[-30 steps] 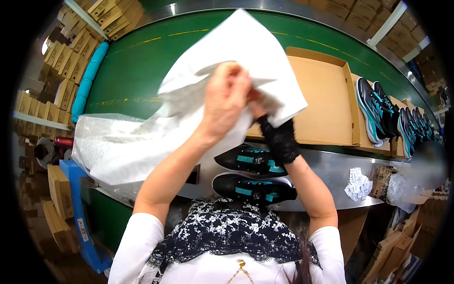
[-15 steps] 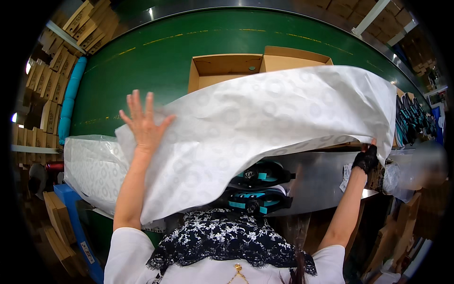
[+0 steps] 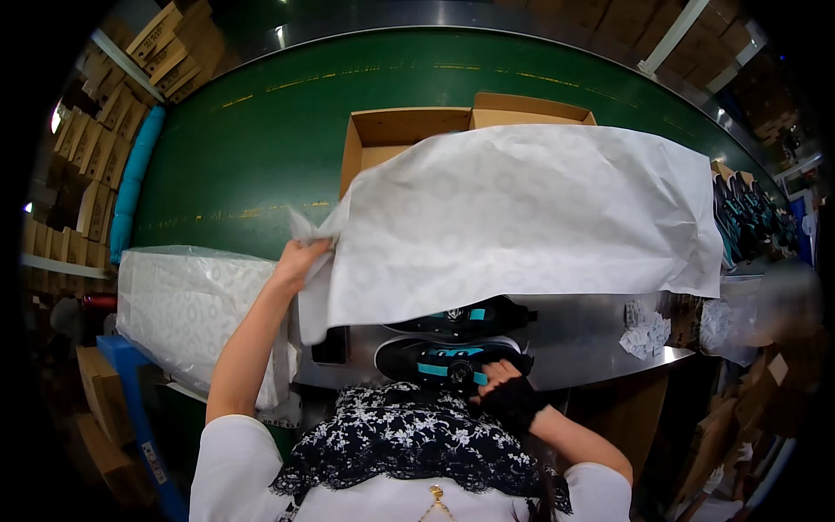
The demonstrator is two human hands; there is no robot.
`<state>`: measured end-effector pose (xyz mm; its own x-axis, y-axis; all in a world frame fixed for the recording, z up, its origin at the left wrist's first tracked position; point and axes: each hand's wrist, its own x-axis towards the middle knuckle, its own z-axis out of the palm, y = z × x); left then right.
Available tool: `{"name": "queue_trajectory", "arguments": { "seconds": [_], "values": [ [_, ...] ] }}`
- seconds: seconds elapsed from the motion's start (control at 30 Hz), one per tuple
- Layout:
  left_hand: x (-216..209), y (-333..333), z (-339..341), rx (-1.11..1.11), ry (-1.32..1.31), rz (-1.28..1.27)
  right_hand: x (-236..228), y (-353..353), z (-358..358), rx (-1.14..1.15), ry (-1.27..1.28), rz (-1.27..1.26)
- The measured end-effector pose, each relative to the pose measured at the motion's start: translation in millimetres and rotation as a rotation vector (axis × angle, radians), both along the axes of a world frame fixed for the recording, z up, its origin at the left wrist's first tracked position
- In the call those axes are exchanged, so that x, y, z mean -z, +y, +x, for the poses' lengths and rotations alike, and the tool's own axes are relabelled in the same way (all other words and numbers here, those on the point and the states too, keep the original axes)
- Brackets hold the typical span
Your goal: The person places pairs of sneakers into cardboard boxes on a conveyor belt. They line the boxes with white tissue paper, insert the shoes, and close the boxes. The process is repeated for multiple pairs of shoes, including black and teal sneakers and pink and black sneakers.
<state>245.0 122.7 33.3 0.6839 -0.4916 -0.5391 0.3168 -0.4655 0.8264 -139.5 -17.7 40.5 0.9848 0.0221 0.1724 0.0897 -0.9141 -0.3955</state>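
Note:
A large sheet of white patterned tissue paper (image 3: 522, 209) spreads over the front of an open brown cardboard shoe box (image 3: 350, 157). My left hand (image 3: 303, 261) pinches the sheet's left edge, which bunches up at the fingers. Below the paper, two black and turquoise shoes lie side by side on the metal bench edge. Partly under the sheet is the far shoe (image 3: 494, 317); the near shoe (image 3: 417, 358) shows more fully. My right hand (image 3: 509, 396), in a black fingerless glove, has its fingers curled over the near shoe's right end.
Plastic-wrapped tissue sheets (image 3: 196, 304) lie at left. Small white packets (image 3: 645, 331) sit on the metal bench (image 3: 583, 335) at right, beyond them a row of similar shoes (image 3: 735, 217). Behind runs a green belt (image 3: 226, 148). A dark flat object (image 3: 332, 348) lies left of the shoes.
My left hand, spread flat before, now grips the paper's left edge. My right hand has let go of the paper's right corner and moved left to the near shoe. The sheet lies lower and flatter.

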Motion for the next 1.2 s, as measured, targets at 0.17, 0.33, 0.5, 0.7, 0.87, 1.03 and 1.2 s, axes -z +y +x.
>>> {"name": "queue_trajectory", "arguments": {
  "seconds": [0.17,0.33,0.5,0.7,0.87,1.03,1.2],
  "values": [
    [11,-40,50,-0.168,-0.226,-0.133,-31,-7,36,-0.049,0.308,-0.021],
    [-6,-21,96,-0.039,-0.55,0.031,-115,-37,90,0.334,0.016,1.055],
    [-70,-40,105,0.042,-0.543,0.072,-63,-97,180,0.863,-0.077,1.351],
    [-154,-97,61,0.186,0.04,-0.344,18,-72,265,0.709,0.022,1.454],
    [-105,-125,22,0.471,-0.135,-0.311,-13,-50,253,0.418,-0.007,1.298],
    [-16,-111,-12,0.638,-1.112,0.025,-15,-99,154,0.651,0.329,-0.118],
    [36,-118,-39,0.968,-1.386,0.373,-12,-122,62,0.773,0.575,0.252]
  ]
}}
